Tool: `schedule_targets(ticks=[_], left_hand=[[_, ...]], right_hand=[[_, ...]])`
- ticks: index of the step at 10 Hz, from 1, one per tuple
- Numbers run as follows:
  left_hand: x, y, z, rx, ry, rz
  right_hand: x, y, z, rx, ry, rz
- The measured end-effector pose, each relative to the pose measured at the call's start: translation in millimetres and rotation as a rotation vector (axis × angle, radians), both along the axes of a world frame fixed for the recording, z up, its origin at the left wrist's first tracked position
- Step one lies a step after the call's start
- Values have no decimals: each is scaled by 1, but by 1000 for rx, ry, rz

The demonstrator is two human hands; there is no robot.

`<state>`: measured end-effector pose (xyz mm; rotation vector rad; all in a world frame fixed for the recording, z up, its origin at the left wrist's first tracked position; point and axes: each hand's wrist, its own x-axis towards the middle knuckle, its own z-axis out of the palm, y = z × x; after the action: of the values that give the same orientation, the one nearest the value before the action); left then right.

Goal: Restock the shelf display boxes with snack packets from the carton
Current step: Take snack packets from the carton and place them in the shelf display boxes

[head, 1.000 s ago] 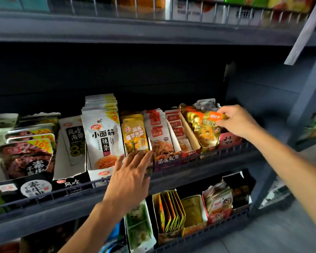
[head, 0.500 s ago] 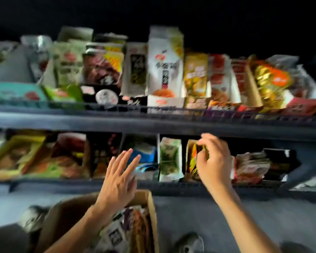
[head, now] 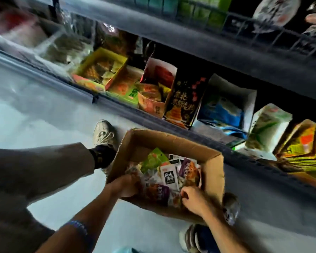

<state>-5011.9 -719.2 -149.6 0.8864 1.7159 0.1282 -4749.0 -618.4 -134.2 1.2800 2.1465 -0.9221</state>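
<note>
Fingers (head: 130, 180) of the left hand (head: 124, 185) curled among snack packets (head: 169, 177) at the near-left wall of the carton (head: 213, 172), apparently gripping some; exact hold blurred. Fingers of the right hand (head: 194, 199) curled, pinching at packets by the carton's near-right corner. Carton open on the floor (head: 35, 114), packed with loose packets. Beyond the carton, low on the shelf (head: 217, 57), display boxes (head: 230, 105) in a row. Left of the carton, a white shoe (head: 103, 131).
</note>
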Motion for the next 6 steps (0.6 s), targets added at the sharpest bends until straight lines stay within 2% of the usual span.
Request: schedule_targets(ticks=[1, 2, 3, 4, 5, 6], left_hand=[[6, 9, -25, -37, 99, 10], [5, 30, -49, 36, 140, 137], [5, 50, -62, 116, 164, 127], [10, 67, -100, 208, 183, 244], [14, 68, -121, 152, 152, 230], [22, 73, -92, 179, 189, 191]], right_hand=[[-19, 6, -11, -13, 45, -13], [-36, 10, -28, -46, 141, -118], [-32, 6, -42, -85, 80, -99], [-19, -7, -52, -125, -3, -42], [-18, -7, -54, -131, 33, -111], [-22, -1, -56, -165, 44, -217]])
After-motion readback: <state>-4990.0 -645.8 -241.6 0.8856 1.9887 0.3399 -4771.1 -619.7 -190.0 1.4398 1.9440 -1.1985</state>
